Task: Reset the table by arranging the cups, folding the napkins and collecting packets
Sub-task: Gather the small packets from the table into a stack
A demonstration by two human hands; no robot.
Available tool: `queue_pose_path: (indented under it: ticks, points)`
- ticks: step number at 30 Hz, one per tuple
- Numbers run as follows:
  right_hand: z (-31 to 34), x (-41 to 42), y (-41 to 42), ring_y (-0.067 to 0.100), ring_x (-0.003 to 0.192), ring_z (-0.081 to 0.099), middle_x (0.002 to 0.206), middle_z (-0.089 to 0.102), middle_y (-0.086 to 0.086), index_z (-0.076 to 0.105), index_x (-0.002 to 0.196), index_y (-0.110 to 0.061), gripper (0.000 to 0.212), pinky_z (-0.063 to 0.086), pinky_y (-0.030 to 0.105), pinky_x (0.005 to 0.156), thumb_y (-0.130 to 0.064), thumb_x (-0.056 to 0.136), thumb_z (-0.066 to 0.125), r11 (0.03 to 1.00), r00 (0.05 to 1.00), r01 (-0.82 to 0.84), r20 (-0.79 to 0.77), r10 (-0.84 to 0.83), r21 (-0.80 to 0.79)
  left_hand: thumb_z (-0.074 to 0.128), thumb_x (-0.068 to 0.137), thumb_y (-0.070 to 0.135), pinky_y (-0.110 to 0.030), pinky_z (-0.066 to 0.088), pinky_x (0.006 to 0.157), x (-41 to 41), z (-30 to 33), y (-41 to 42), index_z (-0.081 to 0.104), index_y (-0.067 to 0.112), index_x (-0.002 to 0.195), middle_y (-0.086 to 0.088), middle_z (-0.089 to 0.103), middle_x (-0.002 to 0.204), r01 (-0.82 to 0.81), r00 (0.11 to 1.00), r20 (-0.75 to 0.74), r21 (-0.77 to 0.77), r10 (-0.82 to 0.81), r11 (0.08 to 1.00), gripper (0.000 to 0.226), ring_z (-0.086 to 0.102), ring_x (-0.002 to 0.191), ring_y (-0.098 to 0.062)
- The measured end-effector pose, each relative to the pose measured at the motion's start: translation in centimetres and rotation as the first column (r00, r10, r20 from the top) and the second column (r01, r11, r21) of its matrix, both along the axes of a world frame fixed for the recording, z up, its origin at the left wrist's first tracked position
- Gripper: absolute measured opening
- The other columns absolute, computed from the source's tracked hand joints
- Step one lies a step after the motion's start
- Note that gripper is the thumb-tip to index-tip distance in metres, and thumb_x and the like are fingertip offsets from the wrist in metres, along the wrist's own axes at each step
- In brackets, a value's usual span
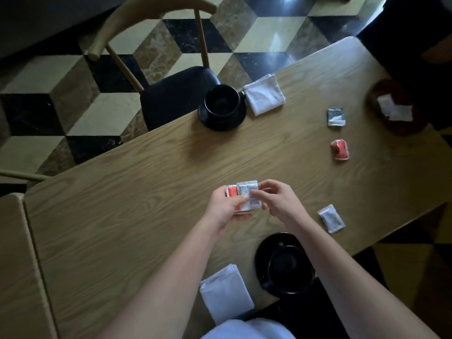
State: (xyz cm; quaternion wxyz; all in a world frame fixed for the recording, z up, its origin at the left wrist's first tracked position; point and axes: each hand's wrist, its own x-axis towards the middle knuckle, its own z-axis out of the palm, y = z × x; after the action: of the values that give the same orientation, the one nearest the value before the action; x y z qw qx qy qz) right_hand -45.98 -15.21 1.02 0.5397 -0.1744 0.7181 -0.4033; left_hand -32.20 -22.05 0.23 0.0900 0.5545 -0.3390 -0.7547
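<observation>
Packet collection is under way, I judge: left hand (223, 204) grips a small stack of packets (243, 196) above mid-desk (122, 216) while right hand (274, 199) pinches the top one. Next I'd fetch the white packet (331, 218) lying just right of the hands.

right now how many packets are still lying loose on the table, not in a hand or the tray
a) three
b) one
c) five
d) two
a) three: a grey packet and a red packet lie near the brown tray, and a white packet lies near the right hand; the other packets are held in the left hand.
</observation>
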Motion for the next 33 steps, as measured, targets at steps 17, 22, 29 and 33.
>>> queue_pose_path:
  ticks: [17, 22, 29, 33]
  points:
    - [-5.8, -11.9, 13.8, 0.02, 0.088, 0.058, 0.101, 0.064, 0.001, 0.061, 0.095, -0.016, 0.032, 0.045, 0.035, 0.07, -0.036, 0.078, 0.079, 0.84, 0.813, 0.161, -0.552, 0.186, 0.519, 0.066, 0.086, 0.0, -0.041, 0.061, 0.069, -6.9, 0.0, 2.5, 0.06, 0.007, 0.108, -0.01, 0.07, 0.095, 0.225, 0.974, 0.02, -0.006, -0.225, 0.974, 0.023, 0.072, 0.074, -0.023]
    - [-6.4, -11.5, 13.7, 0.014, 0.076, 0.057, 0.094, 0.063, 0.001, 0.059, 0.076, -0.02, 0.019, 0.035, 0.028, 0.054, -0.03, 0.08, 0.075, 0.841, 0.822, 0.185, -0.549, 0.151, 0.508, 0.066, 0.084, 0.001, -0.04, 0.063, 0.069, -7.9, -0.3, 3.0, 0.06, 0.006, 0.108, -0.011, 0.069, 0.101, 0.24, 0.97, 0.039, 0.011, -0.24, 0.971, 0.025, 0.072, 0.081, -0.024]
    - [-4.5, -10.3, 12.0, 0.005, 0.058, 0.058, 0.08, 0.068, -0.002, 0.066, 0.087, -0.011, 0.02, 0.043, 0.018, 0.048, -0.02, 0.077, 0.081, 0.922, 0.942, 0.274, -0.27, -0.199, 0.275, 0.059, 0.081, -0.011, -0.036, 0.062, 0.063, -9.7, -0.7, 4.4, 0.056, -0.002, 0.11, -0.022, 0.064, 0.114, 0.151, 0.984, 0.085, 0.073, -0.158, 0.986, 0.031, 0.072, 0.093, -0.036]
    - [-2.5, -9.0, 10.7, 0.0, 0.043, 0.045, 0.074, 0.071, -0.007, 0.071, 0.092, -0.014, 0.023, 0.031, 0.017, 0.039, -0.026, 0.077, 0.083, 0.925, 0.929, 0.365, 0.018, -0.369, 0.104, 0.055, 0.08, -0.012, -0.037, 0.063, 0.066, -10.8, -0.5, 4.8, 0.057, -0.001, 0.109, -0.021, 0.069, 0.11, 0.169, 0.983, 0.059, 0.063, -0.172, 0.984, 0.03, 0.074, 0.083, -0.029]
